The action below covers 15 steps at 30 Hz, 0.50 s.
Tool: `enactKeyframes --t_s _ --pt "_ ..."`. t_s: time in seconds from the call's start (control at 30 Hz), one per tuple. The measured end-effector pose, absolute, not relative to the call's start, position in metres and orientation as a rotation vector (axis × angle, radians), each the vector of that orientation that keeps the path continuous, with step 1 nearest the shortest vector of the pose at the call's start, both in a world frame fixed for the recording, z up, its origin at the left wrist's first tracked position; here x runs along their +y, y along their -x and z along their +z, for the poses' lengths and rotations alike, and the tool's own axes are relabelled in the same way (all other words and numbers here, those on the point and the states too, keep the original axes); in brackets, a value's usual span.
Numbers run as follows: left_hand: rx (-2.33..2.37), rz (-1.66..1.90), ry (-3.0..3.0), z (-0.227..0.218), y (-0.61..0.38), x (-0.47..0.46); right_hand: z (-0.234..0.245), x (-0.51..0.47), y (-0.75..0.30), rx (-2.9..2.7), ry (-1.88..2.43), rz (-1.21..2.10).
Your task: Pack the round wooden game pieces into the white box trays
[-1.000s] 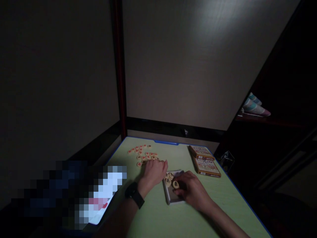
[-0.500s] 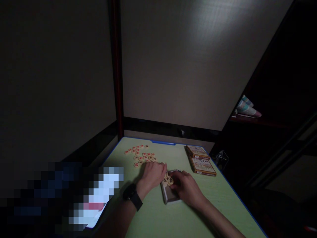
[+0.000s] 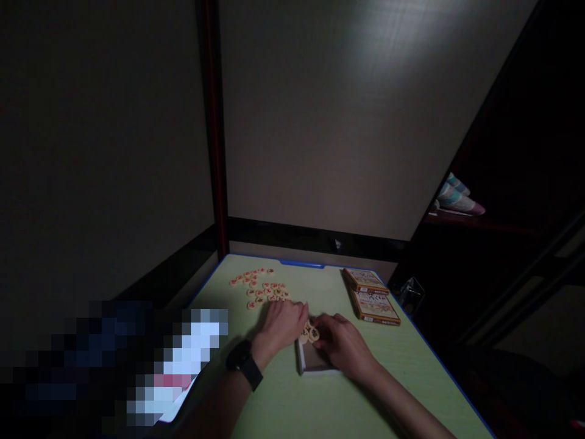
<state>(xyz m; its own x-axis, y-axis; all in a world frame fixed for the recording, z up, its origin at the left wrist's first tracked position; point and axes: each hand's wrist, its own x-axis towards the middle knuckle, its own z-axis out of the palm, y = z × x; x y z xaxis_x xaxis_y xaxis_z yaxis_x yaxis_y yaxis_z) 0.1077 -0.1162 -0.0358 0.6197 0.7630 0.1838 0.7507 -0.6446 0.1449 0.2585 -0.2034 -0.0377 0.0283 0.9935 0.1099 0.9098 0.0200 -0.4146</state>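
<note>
Round xiangqi pieces (image 3: 312, 335), cream with dark characters, lie bunched at the far left end of a shallow open box (image 3: 317, 360) on the table. My right hand (image 3: 340, 342) curls over the box's right side, its thumb and fingers closed against these pieces. My left hand (image 3: 283, 322), with a black watch on the wrist, bends over the box's far left corner. Its fingers are curled in, and their tips are hidden behind the hand and the pieces. Loose xiangqi pieces (image 3: 267, 292), many with red characters, are spread flat beyond my left hand.
Two printed game boxes (image 3: 375, 305) overlap near the right edge of the green table (image 3: 274, 408). A blue handle (image 3: 301, 264) marks its far edge, close to the wall panel. At the left is a bright, pixelated object (image 3: 183, 366). Folded cloth (image 3: 457, 196) rests on a shelf at right.
The shallow box has shifted very slightly and its near right corner is more covered by my right hand. Both hands stay almost in place over the pieces.
</note>
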Motion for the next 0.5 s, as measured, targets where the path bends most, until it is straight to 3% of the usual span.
enactKeyframes --t_s 0.3,0.5 --pt "1.312 0.345 -2.765 -0.030 -0.106 -0.120 -0.027 -0.201 -0.269 -2.057 1.853 0.281" --pt "1.481 0.442 -2.632 -0.017 -0.096 -0.107 -0.038 -0.180 -0.303 -1.702 1.623 0.120"
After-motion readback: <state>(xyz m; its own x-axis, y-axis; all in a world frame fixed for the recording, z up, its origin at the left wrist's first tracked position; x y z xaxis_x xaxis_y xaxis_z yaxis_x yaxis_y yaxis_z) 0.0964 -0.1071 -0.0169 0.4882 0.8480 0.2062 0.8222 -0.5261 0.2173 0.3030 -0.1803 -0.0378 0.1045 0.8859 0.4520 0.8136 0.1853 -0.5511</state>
